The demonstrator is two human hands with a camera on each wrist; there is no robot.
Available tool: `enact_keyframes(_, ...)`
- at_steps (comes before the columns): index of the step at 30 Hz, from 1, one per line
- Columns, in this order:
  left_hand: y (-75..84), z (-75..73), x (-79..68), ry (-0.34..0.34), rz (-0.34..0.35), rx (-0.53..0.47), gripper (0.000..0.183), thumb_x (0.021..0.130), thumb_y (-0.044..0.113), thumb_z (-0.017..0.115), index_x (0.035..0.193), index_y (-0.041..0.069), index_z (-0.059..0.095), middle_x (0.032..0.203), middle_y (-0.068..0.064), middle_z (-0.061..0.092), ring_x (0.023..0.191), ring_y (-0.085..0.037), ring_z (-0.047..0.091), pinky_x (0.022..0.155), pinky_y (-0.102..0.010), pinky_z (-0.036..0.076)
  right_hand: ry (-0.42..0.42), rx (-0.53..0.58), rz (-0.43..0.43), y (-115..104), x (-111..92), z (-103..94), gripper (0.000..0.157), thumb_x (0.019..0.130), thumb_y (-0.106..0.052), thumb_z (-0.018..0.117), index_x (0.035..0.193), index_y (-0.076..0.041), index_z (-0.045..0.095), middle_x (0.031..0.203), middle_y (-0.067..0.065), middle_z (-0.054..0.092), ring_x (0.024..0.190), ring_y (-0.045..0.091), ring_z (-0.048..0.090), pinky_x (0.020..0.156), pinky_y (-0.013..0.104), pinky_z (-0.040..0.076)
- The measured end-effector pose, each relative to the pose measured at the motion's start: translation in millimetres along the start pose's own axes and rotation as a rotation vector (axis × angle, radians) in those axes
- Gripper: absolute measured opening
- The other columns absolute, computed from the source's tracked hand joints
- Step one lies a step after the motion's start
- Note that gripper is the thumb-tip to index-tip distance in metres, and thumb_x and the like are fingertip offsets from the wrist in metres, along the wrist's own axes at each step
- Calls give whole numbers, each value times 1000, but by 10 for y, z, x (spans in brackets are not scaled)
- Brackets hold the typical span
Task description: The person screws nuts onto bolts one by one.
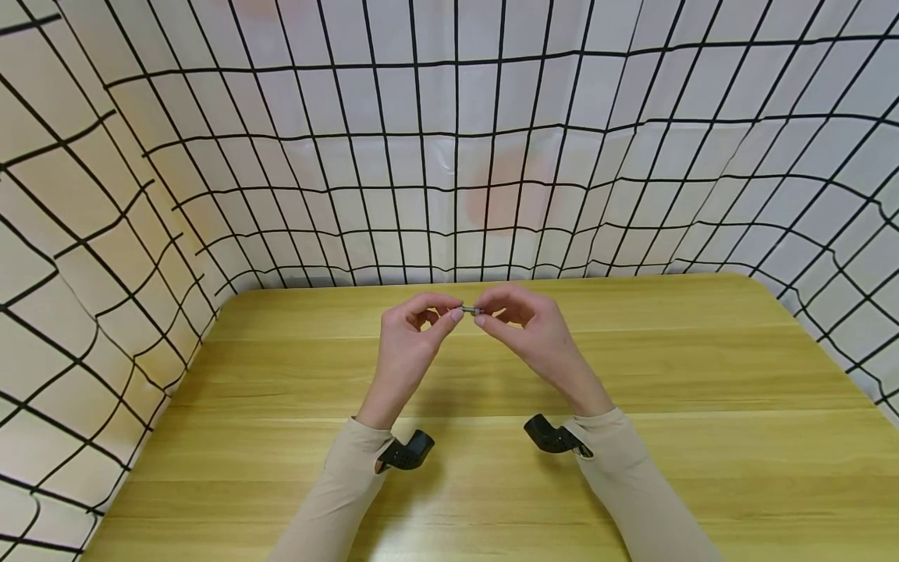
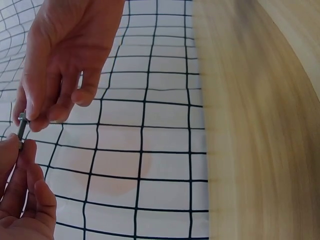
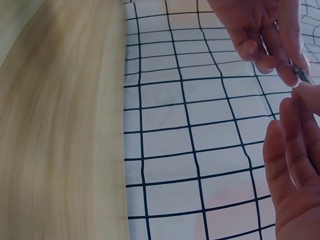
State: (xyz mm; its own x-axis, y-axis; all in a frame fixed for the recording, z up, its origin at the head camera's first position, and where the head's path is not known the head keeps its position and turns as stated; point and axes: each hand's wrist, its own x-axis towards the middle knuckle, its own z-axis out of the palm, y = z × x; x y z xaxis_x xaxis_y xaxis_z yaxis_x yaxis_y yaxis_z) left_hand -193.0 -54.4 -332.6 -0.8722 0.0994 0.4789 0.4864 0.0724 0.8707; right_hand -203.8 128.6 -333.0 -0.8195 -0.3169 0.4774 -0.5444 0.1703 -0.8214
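A small metal bolt is held level between both hands, above the far part of the table. My left hand pinches its left end between thumb and forefinger. At the other end, my right hand pinches the bolt the same way, beside a wider hex piece. In the left wrist view the bare shank of the bolt shows between the fingertips, with a thicker piece at each end. The right wrist view catches the bolt at the right edge, partly covered by fingers. The other fingers of both hands are loosely bent.
A wooden table lies beneath the hands. Behind it and along both sides rises a white sheet with a black grid. Black wrist devices sit on the left sleeve and the right sleeve.
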Motion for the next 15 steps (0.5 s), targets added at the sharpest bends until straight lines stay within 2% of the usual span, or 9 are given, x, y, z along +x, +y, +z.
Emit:
enact_keyframes(5, -22, -5, 2, -6, 5, 7, 10, 85, 3, 67, 93, -3, 69, 85, -10, 64, 71, -24, 52, 56, -24, 38, 12, -11, 35, -4, -7, -7, 13, 87, -6, 66, 100, -5, 65, 93, 4, 65, 85, 20, 60, 75, 41, 50)
enact_keyframes(6, -70, -5, 7, -7, 11, 6, 10, 85, 6, 68, 93, -1, 70, 85, -8, 64, 70, -24, 52, 56, -24, 38, 14, -14, 42, -5, -7, -8, 12, 87, -7, 66, 99, -6, 66, 93, 3, 65, 85, 19, 60, 75, 39, 50)
enact_keyframes(9, -69, -7, 6, -14, 20, 0, 10, 85, 5, 68, 93, 0, 70, 84, -9, 64, 71, -28, 53, 55, -24, 38, 14, -22, 54, -6, -7, -12, 11, 88, -9, 65, 98, -6, 66, 93, 2, 65, 84, 19, 59, 74, 35, 50)
enact_keyframes(12, -60, -4, 5, -19, 27, -4, 9, 85, 4, 68, 93, 0, 70, 85, -10, 65, 72, -33, 53, 56, -24, 39, 7, -9, 64, -4, -9, -13, 11, 89, -9, 64, 98, -4, 67, 93, 5, 66, 84, 22, 60, 75, 36, 50)
enact_keyframes(13, -12, -5, -1, -21, 22, -2, 9, 85, 2, 67, 93, -2, 69, 85, -12, 64, 72, -34, 53, 56, -23, 39, 6, -5, 68, -5, -10, -12, 10, 89, -10, 63, 97, -3, 67, 92, 6, 66, 84, 23, 61, 75, 37, 50)
enact_keyframes(15, -4, -1, -2, -24, 21, 2, 9, 84, 2, 67, 92, -2, 69, 85, -12, 65, 72, -33, 53, 58, -23, 40, 6, 5, 79, -1, -12, -9, 10, 91, -10, 62, 96, -3, 67, 90, 9, 66, 83, 26, 61, 75, 38, 51)
